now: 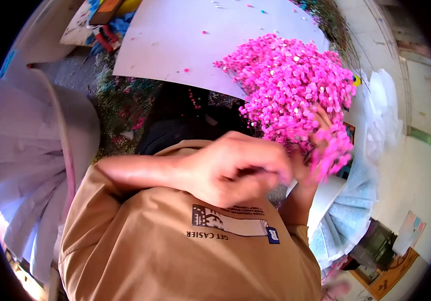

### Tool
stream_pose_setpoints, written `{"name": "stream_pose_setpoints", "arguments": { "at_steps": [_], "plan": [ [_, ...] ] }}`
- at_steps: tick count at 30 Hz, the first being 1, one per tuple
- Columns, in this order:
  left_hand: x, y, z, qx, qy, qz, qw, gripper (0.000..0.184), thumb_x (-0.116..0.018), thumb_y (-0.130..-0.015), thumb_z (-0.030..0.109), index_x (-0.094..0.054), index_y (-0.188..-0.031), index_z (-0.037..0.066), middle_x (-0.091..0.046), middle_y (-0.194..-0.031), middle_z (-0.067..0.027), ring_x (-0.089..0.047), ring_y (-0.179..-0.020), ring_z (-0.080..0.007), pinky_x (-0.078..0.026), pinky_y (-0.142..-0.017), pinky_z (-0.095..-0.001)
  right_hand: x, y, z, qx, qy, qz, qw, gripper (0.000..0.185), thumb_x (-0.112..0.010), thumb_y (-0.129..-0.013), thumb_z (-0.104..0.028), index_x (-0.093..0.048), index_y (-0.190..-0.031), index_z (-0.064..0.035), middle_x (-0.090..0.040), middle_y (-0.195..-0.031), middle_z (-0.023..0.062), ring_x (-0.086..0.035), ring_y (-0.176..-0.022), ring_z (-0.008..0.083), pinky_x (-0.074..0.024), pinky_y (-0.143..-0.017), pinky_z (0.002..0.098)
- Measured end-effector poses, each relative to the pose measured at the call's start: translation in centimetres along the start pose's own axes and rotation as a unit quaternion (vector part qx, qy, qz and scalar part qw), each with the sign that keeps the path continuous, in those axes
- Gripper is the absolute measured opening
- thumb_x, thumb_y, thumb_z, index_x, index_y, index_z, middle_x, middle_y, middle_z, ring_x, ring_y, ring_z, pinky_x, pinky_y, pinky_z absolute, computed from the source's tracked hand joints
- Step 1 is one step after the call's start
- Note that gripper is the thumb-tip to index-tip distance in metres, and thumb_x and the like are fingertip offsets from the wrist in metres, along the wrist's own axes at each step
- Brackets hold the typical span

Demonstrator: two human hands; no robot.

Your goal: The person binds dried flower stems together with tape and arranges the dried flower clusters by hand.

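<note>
A large bunch of small pink flowers (295, 85) stands out at the right of centre, in front of my body. My right hand (320, 123) is partly buried among the blooms, its fingers wrapped round the bunch; the stems are hidden. Just left of the lower blooms, my left hand (240, 168) is blurred by motion with its fingers curled together. Whatever those fingers may hold is too small or hidden to make out.
A white board (175, 45) with scattered bits of petal lies ahead. Red-handled cutters (106, 38) rest at its upper left. White wrapped material stands at the left (30, 150) and right (343, 220). Plant debris covers the floor (125, 103).
</note>
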State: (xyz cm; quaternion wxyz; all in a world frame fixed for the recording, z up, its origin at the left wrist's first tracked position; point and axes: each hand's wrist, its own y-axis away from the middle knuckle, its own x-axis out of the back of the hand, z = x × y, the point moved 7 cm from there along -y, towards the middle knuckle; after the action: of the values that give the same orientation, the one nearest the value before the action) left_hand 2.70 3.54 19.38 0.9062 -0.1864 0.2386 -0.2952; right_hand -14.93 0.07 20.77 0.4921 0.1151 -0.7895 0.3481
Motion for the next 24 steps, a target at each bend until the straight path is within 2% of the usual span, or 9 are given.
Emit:
{"name": "stream_pose_setpoints", "arguments": {
  "at_steps": [1, 3, 5, 7, 9, 11, 13, 19, 24],
  "plan": [
    [0.8, 0.4, -0.4, 0.007, -0.019, -0.002, 1.0, 0.013, -0.06, -0.096, -0.003, -0.065, -0.107, -0.003, -0.069, -0.097, -0.0133, -0.069, -0.084, -0.0236, -0.053, -0.071, -0.0335, 0.6, 0.1, 0.6, -0.014, -0.016, 0.006, 1.0, 0.035, -0.071, -0.075, -0.01, -0.063, -0.108, -0.0032, -0.065, -0.129, 0.016, -0.057, -0.127, 0.0382, -0.0442, -0.103, 0.0517],
    [2.1, 2.3, -3.5, 0.183, -0.004, 0.036, 0.982, 0.016, -0.06, -0.095, -0.003, -0.065, -0.11, -0.002, -0.068, -0.103, -0.0121, -0.068, -0.087, -0.0179, -0.054, -0.075, -0.031, 1.1, 1.1, 2.9, -0.054, -0.143, 0.026, 0.988, 0.039, -0.071, -0.076, -0.01, -0.061, -0.113, -0.0018, -0.063, -0.131, 0.0165, -0.057, -0.127, 0.0367, -0.044, -0.103, 0.05],
    [2.3, 2.6, -4.9, 0.187, -0.037, 0.081, 0.978, 0.014, -0.061, -0.092, -0.004, -0.066, -0.104, 0.001, -0.065, -0.084, -0.0071, -0.058, -0.067, -0.0078, -0.047, -0.06, -0.0267, 1.2, 2.9, 5.4, -0.087, -0.289, 0.049, 0.952, 0.044, -0.071, -0.076, -0.009, -0.059, -0.118, -0.0004, -0.061, -0.134, 0.017, -0.056, -0.128, 0.0352, -0.0438, -0.104, 0.0482],
    [2.1, 1.4, -4.5, 0.135, -0.086, 0.083, 0.984, 0.015, -0.063, -0.09, -0.004, -0.066, -0.104, 0.001, -0.063, -0.083, -0.0077, -0.058, -0.063, -0.0107, -0.047, -0.058, -0.0277, 1.0, 4.0, 6.9, -0.105, -0.368, 0.061, 0.922, 0.049, -0.071, -0.077, -0.009, -0.057, -0.123, 0.001, -0.059, -0.136, 0.0174, -0.056, -0.128, 0.0337, -0.0435, -0.104, 0.0465],
    [2.5, 0.0, -3.0, 0.104, -0.224, 0.088, 0.965, 0.018, -0.064, -0.087, -0.004, -0.066, -0.104, 0.001, -0.063, -0.082, -0.0096, -0.06, -0.063, -0.0163, -0.048, -0.058, -0.0303, 0.7, 4.7, 7.8, -0.112, -0.406, 0.065, 0.905, 0.053, -0.071, -0.078, -0.008, -0.055, -0.127, 0.0025, -0.058, -0.138, 0.0179, -0.055, -0.129, 0.0322, -0.0433, -0.105, 0.0447],
    [3.1, -1.7, -2.5, 0.068, -0.285, 0.118, 0.949, 0.019, -0.068, -0.084, 0.002, -0.067, -0.103, 0.001, -0.064, -0.084, -0.0138, -0.066, -0.072, -0.0328, -0.053, -0.064, -0.0407, 0.3, 5.2, 8.3, -0.115, -0.43, 0.067, 0.893, 0.058, -0.071, -0.078, -0.008, -0.053, -0.132, 0.0039, -0.056, -0.141, 0.0184, -0.055, -0.129, 0.0307, -0.043, -0.105, 0.043],
    [3.7, -3.3, -2.5, 0.037, -0.353, 0.128, 0.926, 0.016, -0.069, -0.084, 0.006, -0.069, -0.1, 0.002, -0.065, -0.087, -0.0148, -0.066, -0.077, -0.0382, -0.054, -0.067, -0.0448, -0.1, 5.3, 8.6, -0.117, -0.451, 0.073, 0.882, 0.062, -0.071, -0.079, -0.007, -0.051, -0.137, 0.0053, -0.054, -0.143, 0.0189, -0.054, -0.13, 0.0292, -0.0428, -0.106, 0.0412],
    [4.0, -4.7, -3.3, 0.116, -0.459, 0.047, 0.879, 0.019, -0.073, -0.082, 0.006, -0.072, -0.1, 0.001, -0.065, -0.095, -0.0166, -0.066, -0.085, -0.0398, -0.054, -0.073, -0.045, -0.4, 4.7, 7.2, -0.12, -0.435, 0.039, 0.892, 0.068, -0.069, -0.079, -0.007, -0.048, -0.142, 0.0079, -0.052, -0.145, 0.0205, -0.054, -0.128, 0.0262, -0.0419, -0.104, 0.0359],
    [3.9, -4.3, -3.0, 0.121, -0.477, 0.032, 0.87, 0.02, -0.074, -0.08, 0.007, -0.073, -0.1, 0.002, -0.064, -0.095, -0.0152, -0.066, -0.085, -0.0393, -0.054, -0.073, -0.0459, -0.1, 3.6, 6.3, -0.133, -0.427, 0.027, 0.894, 0.067, -0.068, -0.078, -0.007, -0.05, -0.14, 0.0083, -0.053, -0.145, 0.0215, -0.053, -0.129, 0.0278, -0.0409, -0.106, 0.0374]
  ]
}}
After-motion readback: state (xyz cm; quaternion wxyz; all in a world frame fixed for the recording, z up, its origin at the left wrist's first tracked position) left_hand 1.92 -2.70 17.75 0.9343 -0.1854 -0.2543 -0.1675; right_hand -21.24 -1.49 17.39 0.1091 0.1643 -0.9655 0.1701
